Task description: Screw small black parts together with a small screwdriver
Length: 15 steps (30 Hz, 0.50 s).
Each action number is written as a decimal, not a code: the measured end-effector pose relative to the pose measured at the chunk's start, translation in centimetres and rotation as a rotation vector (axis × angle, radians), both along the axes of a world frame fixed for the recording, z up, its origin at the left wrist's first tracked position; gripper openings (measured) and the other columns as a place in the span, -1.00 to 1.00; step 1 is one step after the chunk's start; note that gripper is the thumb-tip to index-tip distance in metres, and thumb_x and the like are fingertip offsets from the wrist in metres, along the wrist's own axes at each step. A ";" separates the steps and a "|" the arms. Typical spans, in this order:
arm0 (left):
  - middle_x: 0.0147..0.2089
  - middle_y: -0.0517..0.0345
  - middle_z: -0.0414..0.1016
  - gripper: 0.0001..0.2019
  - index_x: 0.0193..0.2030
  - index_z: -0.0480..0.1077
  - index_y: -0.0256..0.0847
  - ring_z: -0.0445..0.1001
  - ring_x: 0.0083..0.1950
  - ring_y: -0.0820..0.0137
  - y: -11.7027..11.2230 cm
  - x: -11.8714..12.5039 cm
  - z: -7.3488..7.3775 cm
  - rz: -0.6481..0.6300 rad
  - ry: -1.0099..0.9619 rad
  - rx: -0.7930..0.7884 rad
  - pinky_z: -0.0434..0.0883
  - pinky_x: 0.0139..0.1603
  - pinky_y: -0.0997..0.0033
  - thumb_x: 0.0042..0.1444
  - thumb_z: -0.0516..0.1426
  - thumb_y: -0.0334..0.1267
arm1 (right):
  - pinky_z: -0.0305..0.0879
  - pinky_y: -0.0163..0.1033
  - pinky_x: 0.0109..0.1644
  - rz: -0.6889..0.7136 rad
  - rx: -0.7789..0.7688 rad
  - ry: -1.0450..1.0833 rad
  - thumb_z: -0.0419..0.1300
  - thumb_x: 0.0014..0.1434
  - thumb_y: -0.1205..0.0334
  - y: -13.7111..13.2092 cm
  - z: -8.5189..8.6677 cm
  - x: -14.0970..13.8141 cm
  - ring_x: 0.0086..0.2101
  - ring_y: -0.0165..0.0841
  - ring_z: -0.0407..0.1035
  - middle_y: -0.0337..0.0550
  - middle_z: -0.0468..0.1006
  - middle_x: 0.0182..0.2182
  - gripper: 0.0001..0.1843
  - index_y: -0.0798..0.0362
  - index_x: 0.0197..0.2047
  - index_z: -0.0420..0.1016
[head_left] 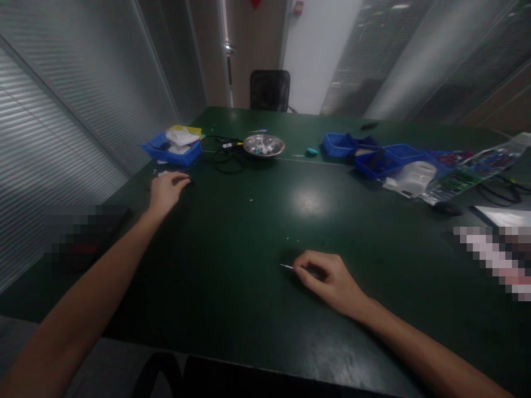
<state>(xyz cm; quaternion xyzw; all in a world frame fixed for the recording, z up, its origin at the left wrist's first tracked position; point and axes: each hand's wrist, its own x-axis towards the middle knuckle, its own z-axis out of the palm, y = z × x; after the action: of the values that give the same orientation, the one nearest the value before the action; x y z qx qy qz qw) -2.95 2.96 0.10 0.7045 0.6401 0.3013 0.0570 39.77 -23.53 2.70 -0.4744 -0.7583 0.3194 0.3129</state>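
Observation:
My right hand (327, 279) rests low over the green table, thumb and fingers closed in a pinch. From its fingertips a thin metal-tipped tool (286, 266) points left; the palm hides the rest of it, so its kind is unclear. Farther off on the left, my left hand (166, 190) is stretched out with thumb and forefinger brought together. By those fingertips is a small dark thing (191, 181), too blurred to name. Just behind this hand stands a blue bin (182, 157) with white crumpled material inside.
A round metal dish (264, 153) holding small white pieces stands at the back, beside a black cable (228, 170). Several blue bins (338, 146) and clear plastic packaging (468, 177) lie back right. A teal object (312, 151) sits between them. Tiny white scraps dot the green table (232, 243).

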 end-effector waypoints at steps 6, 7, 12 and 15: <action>-0.03 0.04 0.66 -0.71 -0.03 0.61 -0.13 0.58 0.00 0.16 0.5 0.2 -0.4 0.005 -0.073 -0.036 0.44 0.10 0.25 0.17 0.24 -0.09 | 0.27 -0.27 -0.32 0.006 0.000 0.006 0.16 0.40 0.20 0.1 0.0 0.0 -0.42 -0.37 0.42 -0.22 0.56 -0.40 -0.79 0.05 -0.25 0.56; -0.04 0.04 0.66 -0.72 -0.04 0.61 -0.14 0.59 -0.01 0.16 0.5 0.2 -0.4 0.007 -0.094 -0.036 0.44 0.10 0.24 0.17 0.25 -0.10 | 0.27 -0.27 -0.32 0.007 -0.002 0.002 0.16 0.40 0.20 0.1 0.0 0.0 -0.42 -0.37 0.43 -0.22 0.56 -0.39 -0.79 0.05 -0.24 0.56; -0.05 0.04 0.67 -0.68 -0.02 0.62 -0.17 0.60 -0.05 0.16 0.5 0.5 -0.1 0.056 -0.156 -0.075 0.47 0.09 0.18 0.15 0.26 -0.08 | 0.29 -0.27 -0.29 0.012 0.001 -0.007 0.17 0.40 0.20 0.1 -0.2 0.1 -0.41 -0.37 0.43 -0.22 0.57 -0.38 -0.80 0.05 -0.24 0.57; -0.03 0.05 0.67 -0.67 -0.02 0.62 -0.16 0.59 -0.03 0.16 0.5 0.4 -0.2 0.080 -0.157 -0.100 0.47 0.11 0.17 0.14 0.27 -0.06 | 0.30 -0.27 -0.29 0.016 0.001 -0.002 0.17 0.39 0.21 0.1 -0.1 0.1 -0.41 -0.37 0.43 -0.21 0.57 -0.38 -0.81 0.06 -0.23 0.57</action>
<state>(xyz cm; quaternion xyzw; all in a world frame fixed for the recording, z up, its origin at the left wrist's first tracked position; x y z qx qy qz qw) -2.52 3.49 -0.07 0.6487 0.6756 0.3252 0.1301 39.88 -23.47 2.60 -0.4686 -0.7624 0.3210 0.3100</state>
